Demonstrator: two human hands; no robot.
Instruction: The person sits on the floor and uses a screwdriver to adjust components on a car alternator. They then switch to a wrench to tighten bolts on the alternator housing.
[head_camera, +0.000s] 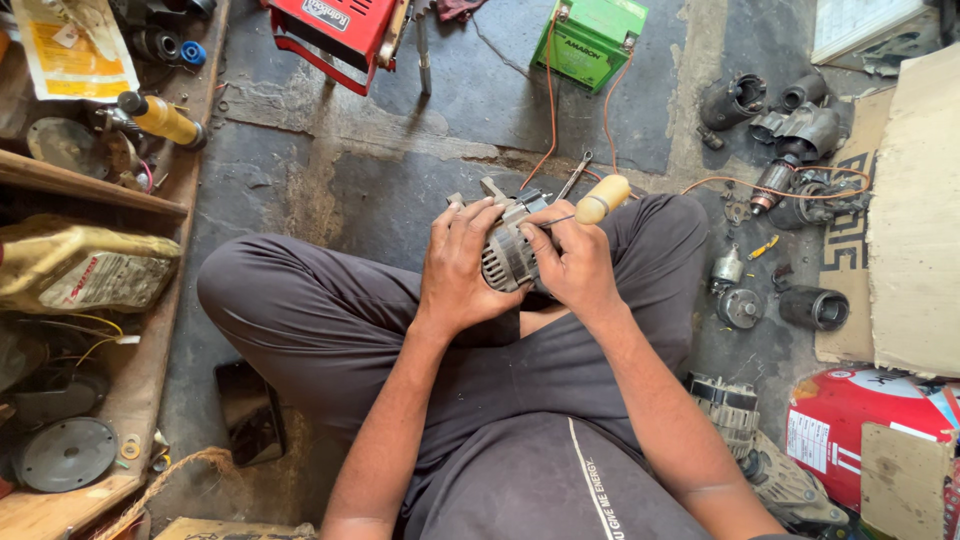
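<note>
Left hand (462, 262) is gripping the alternator (508, 250) over the lap, frame centre. Right hand (572, 262) is clenching the screwdriver (600, 200), yellow handle pointing to 2 o'clock. Best keeping the housing braced and the tip square in its seat.

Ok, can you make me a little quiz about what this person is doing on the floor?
1. True or false: the left hand grips the grey ribbed metal motor part in the person's lap.
2. What does the right hand hold? A) a hammer B) a screwdriver with a pale yellow handle C) a paintbrush
3. What colour is the box-shaped battery with orange wires on the floor ahead?

Key
1. True: its fingers wrap over the part.
2. B: the tip points into the motor part.
3. Green.
</note>
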